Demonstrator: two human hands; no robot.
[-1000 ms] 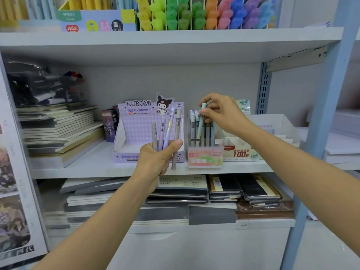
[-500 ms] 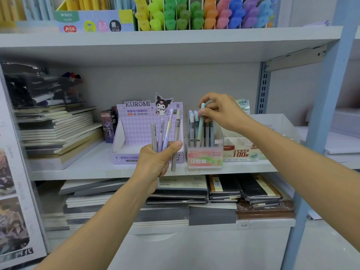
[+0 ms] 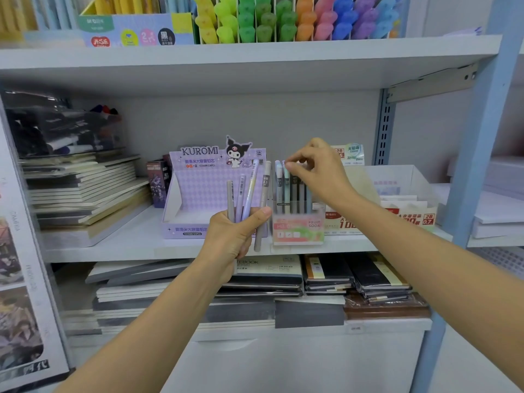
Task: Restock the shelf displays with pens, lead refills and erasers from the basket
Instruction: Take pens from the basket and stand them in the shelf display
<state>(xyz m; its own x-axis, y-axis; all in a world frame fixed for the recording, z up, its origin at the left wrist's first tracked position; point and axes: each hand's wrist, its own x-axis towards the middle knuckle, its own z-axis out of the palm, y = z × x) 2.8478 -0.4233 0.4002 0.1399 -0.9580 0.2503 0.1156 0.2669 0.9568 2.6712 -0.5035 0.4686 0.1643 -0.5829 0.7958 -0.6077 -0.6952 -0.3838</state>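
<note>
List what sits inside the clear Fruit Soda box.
Slim lead refill tubes stand upright in the Fruit Soda box: pale blue, mint and grey. Its printed front hides their lower ends, and the right hand covers some of the tops.

Bright, even light; soft blur throughout, wide-angle bending at the edges.

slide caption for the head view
Left hand grips four refill tubes; right hand reaches the stocked tubes in the Fruit Soda box.
</note>
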